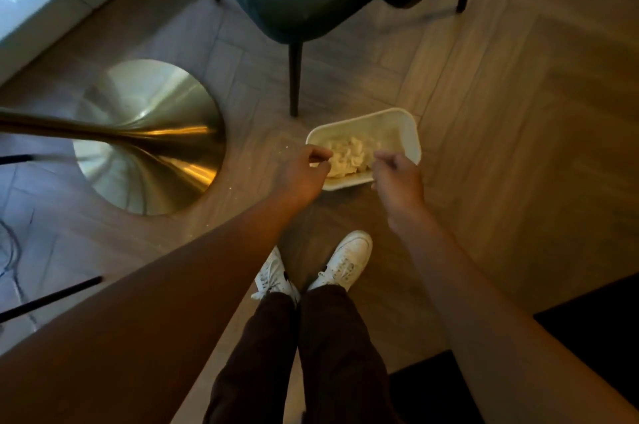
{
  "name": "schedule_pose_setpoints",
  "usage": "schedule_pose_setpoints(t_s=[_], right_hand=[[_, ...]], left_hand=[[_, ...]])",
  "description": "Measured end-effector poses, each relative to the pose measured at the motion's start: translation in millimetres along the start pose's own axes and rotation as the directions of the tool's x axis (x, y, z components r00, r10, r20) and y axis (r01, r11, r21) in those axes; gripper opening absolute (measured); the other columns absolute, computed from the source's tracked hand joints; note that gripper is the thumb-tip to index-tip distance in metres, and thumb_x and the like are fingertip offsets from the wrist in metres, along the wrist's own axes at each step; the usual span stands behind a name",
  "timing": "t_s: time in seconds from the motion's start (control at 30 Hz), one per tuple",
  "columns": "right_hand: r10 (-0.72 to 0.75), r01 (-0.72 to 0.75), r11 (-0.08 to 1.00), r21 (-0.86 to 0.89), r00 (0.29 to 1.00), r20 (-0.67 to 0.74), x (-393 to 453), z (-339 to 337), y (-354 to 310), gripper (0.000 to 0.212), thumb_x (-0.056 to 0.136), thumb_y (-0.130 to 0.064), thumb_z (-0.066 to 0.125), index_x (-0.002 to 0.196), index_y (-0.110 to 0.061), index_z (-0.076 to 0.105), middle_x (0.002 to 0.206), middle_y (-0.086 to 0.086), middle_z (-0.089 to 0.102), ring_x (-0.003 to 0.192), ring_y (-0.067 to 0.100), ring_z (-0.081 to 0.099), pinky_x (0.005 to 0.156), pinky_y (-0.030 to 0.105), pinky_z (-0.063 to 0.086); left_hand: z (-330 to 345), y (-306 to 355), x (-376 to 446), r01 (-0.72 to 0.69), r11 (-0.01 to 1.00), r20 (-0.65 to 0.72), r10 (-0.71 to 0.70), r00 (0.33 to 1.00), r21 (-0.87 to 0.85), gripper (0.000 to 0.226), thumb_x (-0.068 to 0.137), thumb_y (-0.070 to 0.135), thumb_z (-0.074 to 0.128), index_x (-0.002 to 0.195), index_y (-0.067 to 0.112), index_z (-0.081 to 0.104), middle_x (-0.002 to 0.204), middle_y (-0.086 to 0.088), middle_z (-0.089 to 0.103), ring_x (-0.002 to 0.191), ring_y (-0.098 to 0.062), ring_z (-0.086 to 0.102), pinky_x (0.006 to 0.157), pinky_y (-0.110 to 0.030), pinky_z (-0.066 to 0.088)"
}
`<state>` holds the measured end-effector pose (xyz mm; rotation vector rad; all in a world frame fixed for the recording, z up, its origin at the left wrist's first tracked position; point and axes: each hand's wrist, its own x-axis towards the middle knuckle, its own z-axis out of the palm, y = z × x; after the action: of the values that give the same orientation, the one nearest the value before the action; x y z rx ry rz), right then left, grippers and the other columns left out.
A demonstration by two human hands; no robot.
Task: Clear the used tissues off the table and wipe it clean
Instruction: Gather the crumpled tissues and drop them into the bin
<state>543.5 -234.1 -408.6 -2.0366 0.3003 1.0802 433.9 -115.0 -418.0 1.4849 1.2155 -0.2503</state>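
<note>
As both arms reach down, tissues (345,157) lie in the bin (411,133) on the floor, between left hand (304,171) and right hand (397,178); both curled, grip unclear; left nearer, touching.

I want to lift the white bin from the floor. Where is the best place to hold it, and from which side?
Probably grip the white bin by its two short rim ends, one hand each, coming from above. The rim is bare there, and the crumpled tissues lie in the middle. The chair leg stands close behind, so approach from the near side.
</note>
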Motion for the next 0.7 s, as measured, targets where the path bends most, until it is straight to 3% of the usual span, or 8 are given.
schedule_pose_setpoints(t_s=[0.1,0.17,0.27,0.4,0.5,0.6,0.7], right_hand=[[-0.008,0.006,0.999,0.049,0.999,0.036,-35,-19,-22,0.015,0.098,-0.023,0.061,0.099,-0.035,0.068,0.113,-0.006,0.068,0.106,0.015,0.064,0.094,0.039,0.057],[-0.013,0.008,0.996,0.087,0.998,0.066,-72,-34,-44,0.014,0.099,-0.021,0.061,0.103,-0.032,0.069,0.111,-0.002,0.069,0.1,0.015,0.066,0.085,0.031,0.057],[-0.046,0.033,0.993,0.11,0.993,0.113,-141,-55,-85,0.013,0.098,-0.019,0.063,0.106,-0.025,0.071,0.108,0.002,0.072,0.094,0.015,0.068,0.077,0.027,0.055],[-0.121,0.101,0.99,0.103,0.971,0.207,-238,-75,-133,0.012,0.098,-0.019,0.063,0.108,-0.018,0.069,0.107,0.004,0.073,0.099,0.018,0.07,0.086,0.035,0.059],[-0.17,0.153,0.985,0.084,0.948,0.27,-303,-77,-156,0.009,0.1,-0.017,0.06,0.104,-0.019,0.068,0.108,0.006,0.072,0.103,0.021,0.069,0.092,0.039,0.057],[-0.219,0.204,0.976,0.081,0.925,0.309,-354,-69,-167,0.012,0.101,-0.014,0.058,0.103,-0.02,0.067,0.098,0.002,0.071,0.095,0.017,0.068,0.083,0.03,0.056],[-0.248,0.227,0.969,0.099,0.896,0.369,-388,-52,-168,0.014,0.101,-0.013,0.058,0.108,-0.017,0.069,0.099,0.007,0.073,0.088,0.018,0.067,0.076,0.027,0.055]], left_hand=[[-17,22,-34,-0.025,0.998,-0.062,0.021,0.998,-0.054,0.02,0.099,0.022,0.061,0.118,0.025,0.066,0.119,0.007,0.065,0.095,0.001,0.062,0.062,-0.006,0.048],[-33,44,-69,-0.07,0.995,-0.08,0.065,0.995,-0.066,0.018,0.099,0.023,0.061,0.115,0.027,0.067,0.116,0.01,0.067,0.099,0.0,0.063,0.067,-0.003,0.049],[-67,84,-134,-0.163,0.986,-0.08,0.159,0.984,-0.038,0.016,0.1,0.023,0.06,0.113,0.029,0.068,0.109,0.016,0.067,0.102,0.002,0.064,0.077,-0.011,0.052],[-117,131,-222,-0.244,0.97,-0.145,0.24,0.96,-0.011,0.015,0.101,0.023,0.058,0.109,0.032,0.066,0.1,0.024,0.062,0.093,0.019,0.057,0.074,-0.009,0.044],[-154,144,-277,-0.275,0.961,-0.215,0.262,0.941,-0.034,0.016,0.099,0.023,0.06,0.101,0.038,0.064,0.1,0.022,0.064,0.094,0.009,0.061,0.083,-0.018,0.049],[-186,137,-316,-0.292,0.952,-0.296,0.255,0.92,-0.087,0.014,0.099,0.025,0.06,0.104,0.036,0.067,0.105,0.012,0.069,0.098,-0.003,0.065,0.089,-0.029,0.053],[-211,118,-342,-0.315,0.934,-0.385,0.231,0.893,-0.169,0.013,0.096,0.022,0.065,0.103,0.031,0.072,0.098,0.007,0.073,0.09,-0.012,0.068,0.091,-0.043,0.056]])
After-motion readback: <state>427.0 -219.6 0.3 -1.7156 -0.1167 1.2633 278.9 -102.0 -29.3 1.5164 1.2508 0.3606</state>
